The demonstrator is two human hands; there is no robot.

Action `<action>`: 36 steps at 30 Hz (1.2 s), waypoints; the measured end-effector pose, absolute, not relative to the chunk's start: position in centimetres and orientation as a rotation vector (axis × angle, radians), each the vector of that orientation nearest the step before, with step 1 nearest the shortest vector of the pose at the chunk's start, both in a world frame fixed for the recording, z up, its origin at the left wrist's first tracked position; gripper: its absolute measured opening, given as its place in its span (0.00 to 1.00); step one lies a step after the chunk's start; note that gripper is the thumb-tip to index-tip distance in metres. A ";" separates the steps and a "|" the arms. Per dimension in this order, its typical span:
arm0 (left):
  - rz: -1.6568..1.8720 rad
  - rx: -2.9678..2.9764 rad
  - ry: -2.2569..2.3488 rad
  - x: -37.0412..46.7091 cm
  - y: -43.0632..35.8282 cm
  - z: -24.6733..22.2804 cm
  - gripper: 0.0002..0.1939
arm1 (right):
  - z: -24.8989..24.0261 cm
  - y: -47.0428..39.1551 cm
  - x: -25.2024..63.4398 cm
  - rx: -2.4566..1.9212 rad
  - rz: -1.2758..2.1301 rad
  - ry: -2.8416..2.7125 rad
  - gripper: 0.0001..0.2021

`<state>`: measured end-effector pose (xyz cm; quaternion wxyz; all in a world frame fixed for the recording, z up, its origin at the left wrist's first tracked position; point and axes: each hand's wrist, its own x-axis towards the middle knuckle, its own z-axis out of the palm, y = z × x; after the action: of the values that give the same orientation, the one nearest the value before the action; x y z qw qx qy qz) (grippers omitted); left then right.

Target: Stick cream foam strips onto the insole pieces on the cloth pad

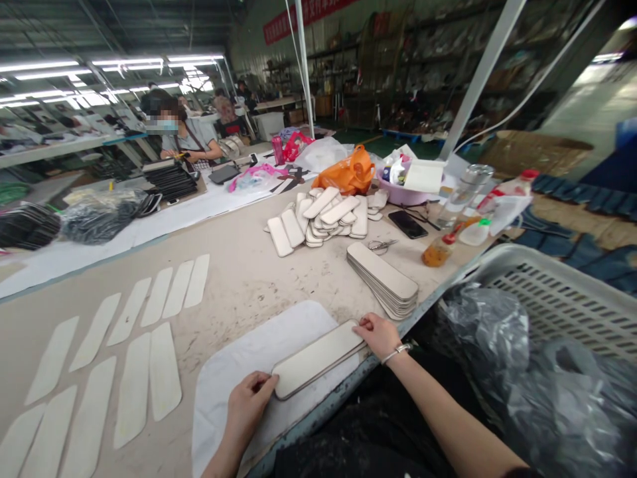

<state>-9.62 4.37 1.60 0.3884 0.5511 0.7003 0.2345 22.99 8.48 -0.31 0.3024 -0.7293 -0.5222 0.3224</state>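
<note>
Between my two hands lies a long off-white panel [318, 358] with rounded corners and a dark edge, on top of at least one more like it. My left hand [250, 401] pinches its left end between thumb and fingers. At the far right corner, my right hand [379, 337] grips the other end, a metal bracelet on its wrist. Under the panel a white sheet [233, 372] is spread at the table's front edge. Just beyond my right hand stands a neat stack of similar panels [383, 275].
Several pale strips [134, 378] lie in rows at left. Farther back are a loose heap of small panels [326, 216], scissors [381, 245], a phone [408, 224] and an orange bag [346, 172]. A plastic basket [562, 265] borders the table at right. A masked co-worker [184, 136] sits across.
</note>
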 end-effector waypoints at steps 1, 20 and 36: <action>0.535 1.464 1.792 -9.7 4.6 1.3 0.18 | -0.4 8.6 23.0 -1.953 0.837 -1.400 0.07; 0.299 1.667 1.949 -9.2 5.0 0.7 0.08 | -2.3 8.6 23.8 -2.078 0.811 -1.580 0.09; 0.755 2.346 1.385 -11.4 2.2 -0.6 0.09 | -2.2 8.6 23.9 -2.093 0.793 -1.569 0.13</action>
<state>-11.36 2.16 -0.61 0.1567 0.8196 0.4839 0.2637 23.87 8.59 -2.19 0.2028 -0.7498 -0.5621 0.2842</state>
